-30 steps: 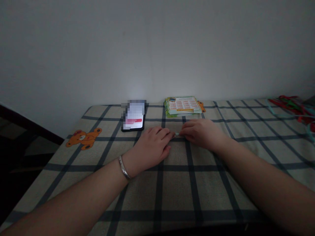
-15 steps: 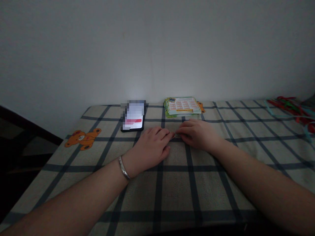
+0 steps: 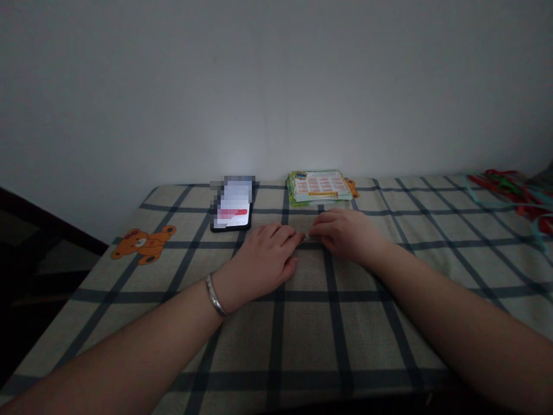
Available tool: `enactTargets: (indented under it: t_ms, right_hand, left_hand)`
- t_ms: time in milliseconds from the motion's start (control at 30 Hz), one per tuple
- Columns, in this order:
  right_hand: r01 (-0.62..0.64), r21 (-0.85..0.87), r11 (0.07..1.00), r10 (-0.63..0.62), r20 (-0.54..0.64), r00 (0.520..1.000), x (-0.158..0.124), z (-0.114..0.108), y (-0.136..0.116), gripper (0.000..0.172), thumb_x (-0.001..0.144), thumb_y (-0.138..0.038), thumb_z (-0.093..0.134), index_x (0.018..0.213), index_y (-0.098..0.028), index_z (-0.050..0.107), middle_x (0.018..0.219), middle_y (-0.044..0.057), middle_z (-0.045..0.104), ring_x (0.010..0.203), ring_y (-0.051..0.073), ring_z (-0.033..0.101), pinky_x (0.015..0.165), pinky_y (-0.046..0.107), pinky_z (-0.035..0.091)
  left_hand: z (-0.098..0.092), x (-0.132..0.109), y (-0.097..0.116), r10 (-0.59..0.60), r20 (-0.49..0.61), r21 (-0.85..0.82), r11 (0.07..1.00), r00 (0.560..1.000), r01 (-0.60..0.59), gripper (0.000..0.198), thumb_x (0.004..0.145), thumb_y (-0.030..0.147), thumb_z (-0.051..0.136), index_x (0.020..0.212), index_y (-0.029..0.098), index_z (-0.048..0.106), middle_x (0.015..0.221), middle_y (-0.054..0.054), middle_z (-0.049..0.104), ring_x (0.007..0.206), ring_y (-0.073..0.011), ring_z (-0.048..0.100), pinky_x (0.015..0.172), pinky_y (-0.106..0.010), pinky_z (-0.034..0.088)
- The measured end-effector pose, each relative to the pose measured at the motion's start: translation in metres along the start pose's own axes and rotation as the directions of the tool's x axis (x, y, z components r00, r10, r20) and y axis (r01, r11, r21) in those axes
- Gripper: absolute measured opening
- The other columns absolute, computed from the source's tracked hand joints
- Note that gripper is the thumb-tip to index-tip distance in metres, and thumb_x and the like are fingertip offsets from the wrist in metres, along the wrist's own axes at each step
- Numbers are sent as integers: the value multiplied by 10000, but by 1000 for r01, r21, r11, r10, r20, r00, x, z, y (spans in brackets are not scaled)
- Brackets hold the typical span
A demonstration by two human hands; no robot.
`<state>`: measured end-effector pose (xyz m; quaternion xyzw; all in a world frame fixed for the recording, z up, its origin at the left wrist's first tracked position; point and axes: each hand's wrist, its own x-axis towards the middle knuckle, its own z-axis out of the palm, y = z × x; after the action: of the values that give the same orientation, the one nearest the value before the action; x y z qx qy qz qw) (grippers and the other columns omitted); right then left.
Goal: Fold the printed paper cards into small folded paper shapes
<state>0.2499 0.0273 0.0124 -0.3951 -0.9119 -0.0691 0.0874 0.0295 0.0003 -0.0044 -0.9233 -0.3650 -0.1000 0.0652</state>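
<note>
My left hand (image 3: pixel 270 256), with a silver bangle (image 3: pixel 215 295) on its wrist, rests low over the checked tablecloth (image 3: pixel 302 334), its fingers bent together. Facing it, my right hand (image 3: pixel 345 233) has its thumb and fingers drawn into a pinch. Between the two sets of fingertips shows a tiny pale bit (image 3: pixel 306 236), too small and dim to name. Just beyond the hands lies a stack of printed cards (image 3: pixel 322 187) with green edges and rows of red print. A phone (image 3: pixel 233 202) with a lit, partly blurred screen is beyond my left hand.
A pale wall (image 3: pixel 268 86) borders the table's far edge. Bear figures on the cloth (image 3: pixel 144 245) show at left and behind the cards. Tangled red, green and light blue ribbons (image 3: pixel 514 193) lie at far right. Dark furniture (image 3: pixel 47 230) stands off the left edge.
Both hands stay almost in place, fingertips still close together. The view has shifted very slightly. The small bit between the fingers looks a little paler now.
</note>
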Motion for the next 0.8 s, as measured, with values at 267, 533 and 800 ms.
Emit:
enactTargets:
  t_ms: [267, 533, 800]
  right_hand:
    - [-38, -52, 998, 40, 36, 999, -3, -3, -1, 268, 808, -102, 502, 879, -230, 726, 947, 9, 718, 800, 182, 622, 618, 307, 350]
    - [-94, 32, 995, 96, -64, 993, -3, 3, -5, 211, 821, -277, 574, 991, -178, 651, 928, 55, 673, 864, 212, 597, 699, 311, 402]
    - [-3, 60, 998, 6, -42, 999, 0, 6, -12, 282, 905, -283, 513, 1132, -207, 662, 1000, 67, 660, 943, 221, 573, 784, 331, 427]
  left_hand:
    - [3, -2, -1, -3, -29, -21, 1000, 1000, 2, 408, 921, 278, 470, 1318, 187, 494, 1207, -92, 552, 1138, -263, 479, 993, -447, 409]
    - [5, -2, -2, -42, -98, -135, 990, 994, 29, 449, 851, 221, 528, 1285, 135, 452, 1281, -125, 524, 1197, -273, 469, 1055, -456, 390]
    - [10, -6, -4, -90, -172, -190, 980, 981, 56, 544, 843, 222, 530, 1352, 136, 358, 1398, -150, 426, 1340, -285, 359, 1134, -480, 323]
